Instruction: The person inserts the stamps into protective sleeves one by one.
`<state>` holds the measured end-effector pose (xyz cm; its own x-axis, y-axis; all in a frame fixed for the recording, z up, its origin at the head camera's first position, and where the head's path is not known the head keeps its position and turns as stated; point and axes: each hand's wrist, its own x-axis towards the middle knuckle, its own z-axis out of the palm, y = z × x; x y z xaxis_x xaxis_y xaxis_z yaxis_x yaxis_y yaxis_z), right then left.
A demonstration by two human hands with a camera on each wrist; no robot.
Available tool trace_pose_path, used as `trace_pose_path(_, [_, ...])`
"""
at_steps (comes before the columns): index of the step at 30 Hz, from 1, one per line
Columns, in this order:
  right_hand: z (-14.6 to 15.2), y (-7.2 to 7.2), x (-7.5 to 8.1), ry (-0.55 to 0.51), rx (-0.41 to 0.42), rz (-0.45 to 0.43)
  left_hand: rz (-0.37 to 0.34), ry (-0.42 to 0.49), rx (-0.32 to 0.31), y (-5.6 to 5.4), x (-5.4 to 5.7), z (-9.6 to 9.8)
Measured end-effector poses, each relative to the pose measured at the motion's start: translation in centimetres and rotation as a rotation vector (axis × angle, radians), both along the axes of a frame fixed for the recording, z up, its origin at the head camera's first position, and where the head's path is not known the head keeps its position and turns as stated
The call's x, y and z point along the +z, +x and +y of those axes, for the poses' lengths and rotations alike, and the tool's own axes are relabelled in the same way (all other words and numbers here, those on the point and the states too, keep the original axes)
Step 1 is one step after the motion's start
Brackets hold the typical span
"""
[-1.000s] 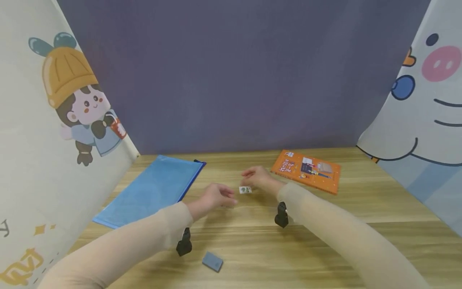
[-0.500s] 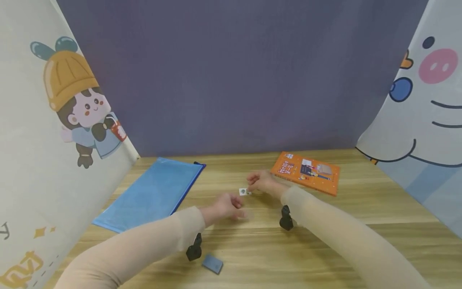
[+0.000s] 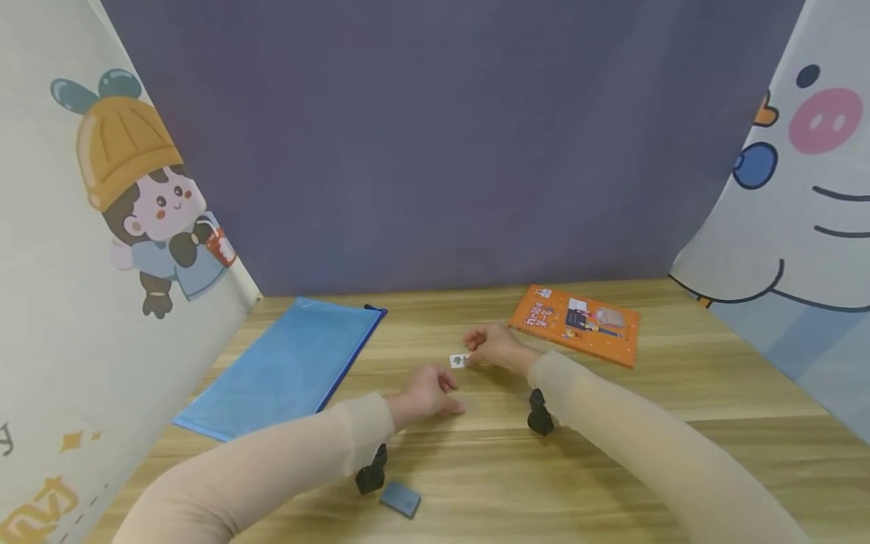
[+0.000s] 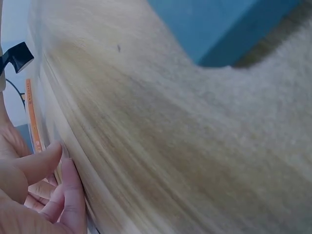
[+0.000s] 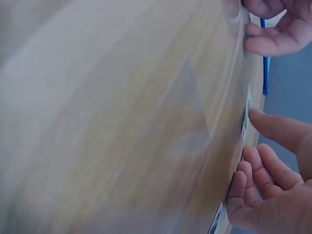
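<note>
A small white card with dark green print lies flat on the wooden table. My right hand is over its right end, which is hidden; in the right wrist view the thumb touches the card, and the other fingers rest loosely bent beside it. My left hand is low over the table on the near left side of the card, thumb and forefinger apart in the head view. Seen from the left wrist, those fingertips overlap near the tabletop. No object shows in the left hand.
A blue zip folder lies at the left and an orange book at the back right. Nearer me, a small blue-grey block sits below the left wrist. A dark curtain and printed side walls enclose the table.
My left hand has moved right and towards me, spreading thumb from forefinger. The right hand has shifted slightly right and lower, and its fingertips now cover the card's right end.
</note>
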<state>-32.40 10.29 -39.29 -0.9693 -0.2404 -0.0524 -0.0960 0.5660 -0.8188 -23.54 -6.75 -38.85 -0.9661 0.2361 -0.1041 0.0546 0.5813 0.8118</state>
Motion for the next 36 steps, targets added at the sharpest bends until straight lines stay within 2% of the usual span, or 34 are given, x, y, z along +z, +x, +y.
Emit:
trace_pose_path(4, [-0.2,-0.1,0.1,-0.012,0.006,0.020,0.016,0.002,0.015,0.0,0.2,0.2])
trace_pose_path(11, [-0.4,0.1,0.5,0.013,0.019,0.050,0.033,-0.008,0.006,0.0,0.3,0.2])
trace_pose_path(16, [-0.5,0.0,0.7,0.043,0.033,0.031,0.048,-0.051,-0.015,0.1,0.5,0.2])
trace_pose_path(22, [-0.5,-0.2,0.4,0.122,0.062,-0.003,0.041,-0.045,-0.048,0.1,0.4,0.0])
trace_pose_path(24, [-0.5,-0.2,0.3,0.134,0.064,-0.003,0.061,-0.047,-0.060,0.1,0.4,0.0])
trace_pose_path(27, [-0.4,-0.2,0.3,0.115,0.047,0.004,0.095,-0.037,-0.093,-0.1,0.5,-0.1])
trace_pose_path(30, [-0.3,-0.2,0.3,0.084,0.038,0.011,0.082,0.004,-0.116,-0.5,0.8,0.0])
trace_pose_path(33, [-0.2,0.0,0.4,0.054,0.041,-0.002,0.036,0.065,-0.121,-0.8,1.1,0.1])
trace_pose_path(36, [0.0,0.1,0.6,0.027,0.043,-0.037,0.032,0.064,-0.118,-1.0,1.5,0.1])
